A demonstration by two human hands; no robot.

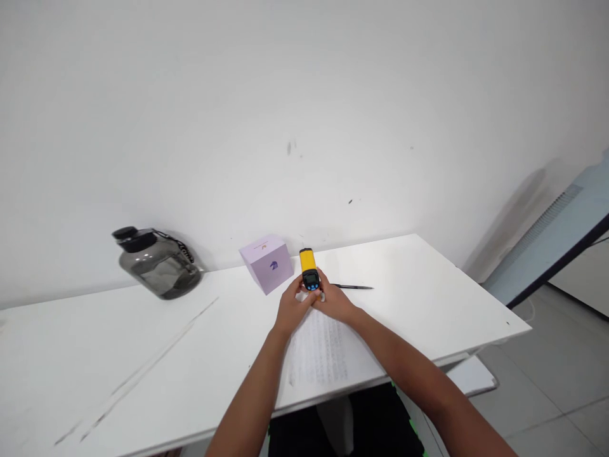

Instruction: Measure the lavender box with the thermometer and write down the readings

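Both my hands are together over the white table, fingers closed around a yellow-and-black infrared thermometer (308, 263). Its small grey screen and blue buttons face me. My left hand (291, 310) grips it from the left side, and its thumb lies by the buttons. My right hand (337, 304) wraps its lower part from the right; the handle is mostly hidden by the fingers. Under my wrists lies a printed sheet of paper (320, 349). A dark slim pen (354, 287) rests on the table just right of my right hand.
A lilac box (269, 263) stands left of my hands, near the wall. Farther left is a grey translucent water bottle (162, 263) with a black cap. The white table (428, 298) ends at a right edge, past which a pale blue panel (547, 241) leans.
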